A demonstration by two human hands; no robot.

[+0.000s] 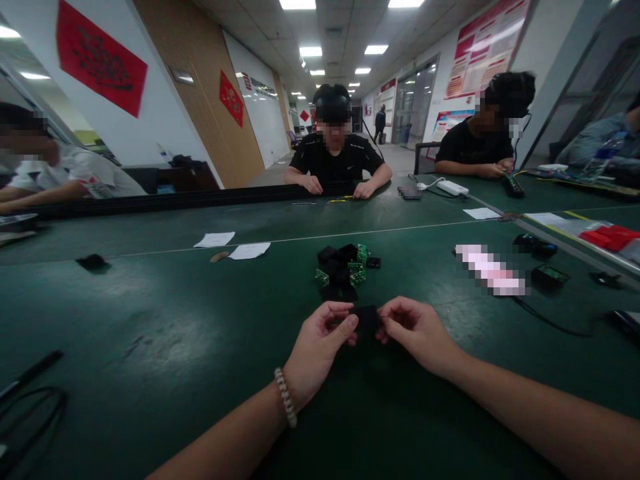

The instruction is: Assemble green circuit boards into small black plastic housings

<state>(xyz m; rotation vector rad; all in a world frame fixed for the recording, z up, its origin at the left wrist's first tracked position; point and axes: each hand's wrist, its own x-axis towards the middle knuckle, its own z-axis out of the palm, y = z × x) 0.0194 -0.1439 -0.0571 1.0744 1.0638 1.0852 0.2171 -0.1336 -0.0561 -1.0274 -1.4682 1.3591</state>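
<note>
Between my two hands, just above the green table, is a small black plastic piece (367,320), perhaps a casing part. My left hand (325,340), with a beaded bracelet on its wrist, grips the left side of it between thumb and fingers. At its right edge, my right hand (413,330) pinches with thumb and forefinger; any smaller part there is too dark to make out. Beyond my fingertips lies a pile of black plastic casings (340,273) mixed with green circuit boards (357,272).
Two white papers (250,251) lie to the left on the green table (165,307). A pixelated pink object (490,270) with a cable and another black casing (549,277) are at right. A pen (33,373) and cable sit at lower left. Across the table, other people work.
</note>
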